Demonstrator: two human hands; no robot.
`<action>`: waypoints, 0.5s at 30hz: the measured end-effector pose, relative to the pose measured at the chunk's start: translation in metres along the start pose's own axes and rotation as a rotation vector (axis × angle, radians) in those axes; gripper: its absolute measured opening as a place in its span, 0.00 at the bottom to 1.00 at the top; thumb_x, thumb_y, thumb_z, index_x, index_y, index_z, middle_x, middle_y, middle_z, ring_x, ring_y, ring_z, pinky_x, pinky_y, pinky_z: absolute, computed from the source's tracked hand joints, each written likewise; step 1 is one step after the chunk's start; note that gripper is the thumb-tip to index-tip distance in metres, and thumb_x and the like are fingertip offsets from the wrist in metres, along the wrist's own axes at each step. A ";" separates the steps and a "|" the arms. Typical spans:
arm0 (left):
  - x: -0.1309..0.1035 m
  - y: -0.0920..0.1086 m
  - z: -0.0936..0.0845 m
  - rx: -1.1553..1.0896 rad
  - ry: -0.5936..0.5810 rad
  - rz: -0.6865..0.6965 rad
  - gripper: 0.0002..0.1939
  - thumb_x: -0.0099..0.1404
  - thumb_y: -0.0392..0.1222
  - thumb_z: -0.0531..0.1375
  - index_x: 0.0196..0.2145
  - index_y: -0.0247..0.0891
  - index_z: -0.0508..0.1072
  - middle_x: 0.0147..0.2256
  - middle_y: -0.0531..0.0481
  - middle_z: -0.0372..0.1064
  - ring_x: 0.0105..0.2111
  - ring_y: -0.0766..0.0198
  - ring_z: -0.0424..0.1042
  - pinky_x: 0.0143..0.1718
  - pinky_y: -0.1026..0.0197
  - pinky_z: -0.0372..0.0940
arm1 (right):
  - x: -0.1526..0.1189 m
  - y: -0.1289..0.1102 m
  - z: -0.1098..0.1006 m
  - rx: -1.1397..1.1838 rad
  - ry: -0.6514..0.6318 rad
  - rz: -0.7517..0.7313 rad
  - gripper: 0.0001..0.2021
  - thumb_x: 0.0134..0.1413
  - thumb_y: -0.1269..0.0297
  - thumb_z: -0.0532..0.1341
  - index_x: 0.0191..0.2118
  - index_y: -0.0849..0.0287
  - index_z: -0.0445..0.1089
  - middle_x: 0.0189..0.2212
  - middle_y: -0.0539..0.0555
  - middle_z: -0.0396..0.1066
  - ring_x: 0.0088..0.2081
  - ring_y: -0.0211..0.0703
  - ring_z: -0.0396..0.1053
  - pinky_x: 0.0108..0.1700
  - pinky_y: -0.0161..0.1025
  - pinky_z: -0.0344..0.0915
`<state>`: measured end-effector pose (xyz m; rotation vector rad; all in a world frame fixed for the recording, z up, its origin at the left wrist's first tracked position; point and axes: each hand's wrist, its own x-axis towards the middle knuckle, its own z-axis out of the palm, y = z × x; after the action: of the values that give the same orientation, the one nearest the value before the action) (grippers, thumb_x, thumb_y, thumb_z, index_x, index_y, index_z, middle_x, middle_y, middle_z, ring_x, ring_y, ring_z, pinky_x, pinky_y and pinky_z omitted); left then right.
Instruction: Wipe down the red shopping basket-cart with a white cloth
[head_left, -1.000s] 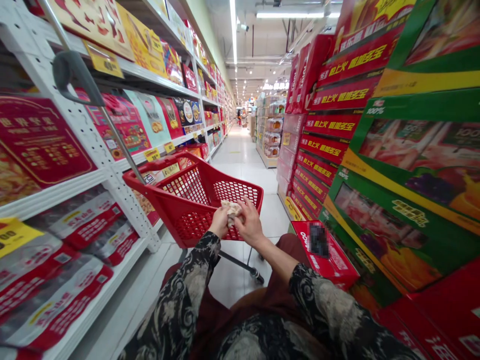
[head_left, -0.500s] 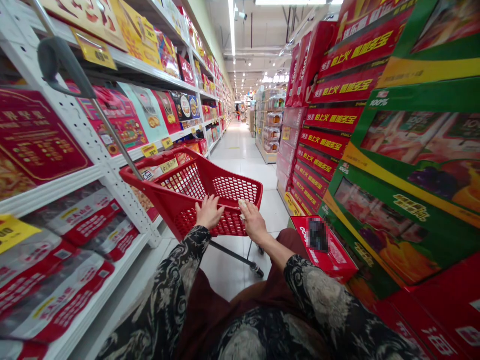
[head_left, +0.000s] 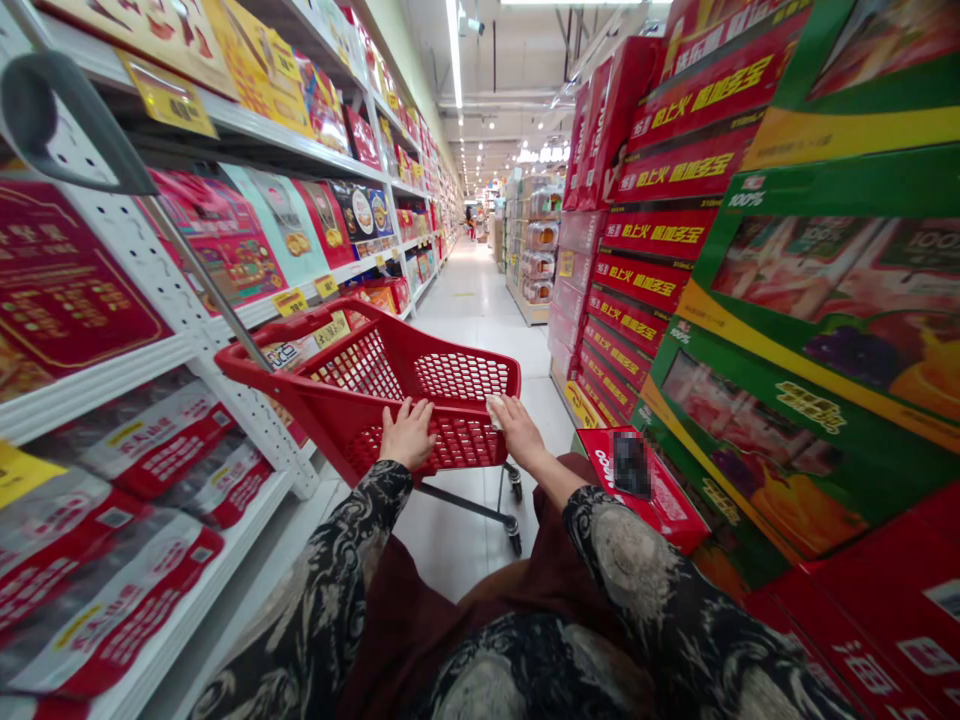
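Observation:
A red plastic shopping cart stands in front of me, turned sideways, its grey handle at the upper left. My left hand rests on the near rim of the basket with its fingers curled over it. At the right end of that rim, my right hand holds a crumpled whitish tissue between its fingers and the cart. Both forearms are in black patterned sleeves.
White shelves with packaged goods run along the left. Stacked red drink cartons and green juice cartons line the right. A red box lies low beside my knee. The tiled aisle leads ahead.
The cart has shifted slightly left and turned a little. My left hand has moved slightly left, and my right hand's fingers have curled over the rim, covering more of the tissue.

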<state>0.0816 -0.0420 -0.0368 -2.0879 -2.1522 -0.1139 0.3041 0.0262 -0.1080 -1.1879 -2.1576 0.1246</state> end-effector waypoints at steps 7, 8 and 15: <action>-0.003 0.007 0.004 0.037 0.038 -0.029 0.34 0.58 0.40 0.50 0.62 0.32 0.52 0.65 0.40 0.45 0.65 0.48 0.40 0.61 0.34 0.40 | 0.005 -0.006 0.002 0.060 0.128 -0.016 0.34 0.47 0.85 0.47 0.61 0.59 0.57 0.61 0.57 0.56 0.64 0.44 0.47 0.65 0.54 0.46; -0.003 0.009 0.004 0.037 0.040 -0.032 0.34 0.58 0.40 0.50 0.62 0.32 0.52 0.64 0.39 0.45 0.65 0.48 0.40 0.61 0.34 0.40 | 0.006 -0.012 0.003 0.057 0.131 -0.051 0.34 0.47 0.85 0.47 0.61 0.59 0.56 0.61 0.57 0.56 0.64 0.44 0.47 0.65 0.54 0.46; -0.007 0.005 0.001 0.040 0.028 -0.031 0.34 0.58 0.39 0.50 0.63 0.34 0.51 0.64 0.39 0.45 0.65 0.49 0.42 0.60 0.33 0.38 | -0.001 -0.002 0.001 0.017 0.065 -0.100 0.30 0.51 0.83 0.49 0.59 0.56 0.61 0.61 0.57 0.56 0.65 0.46 0.46 0.63 0.52 0.52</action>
<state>0.0865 -0.0485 -0.0389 -2.0202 -2.1528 -0.1010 0.3021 0.0250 -0.1087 -1.0581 -2.1496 0.0595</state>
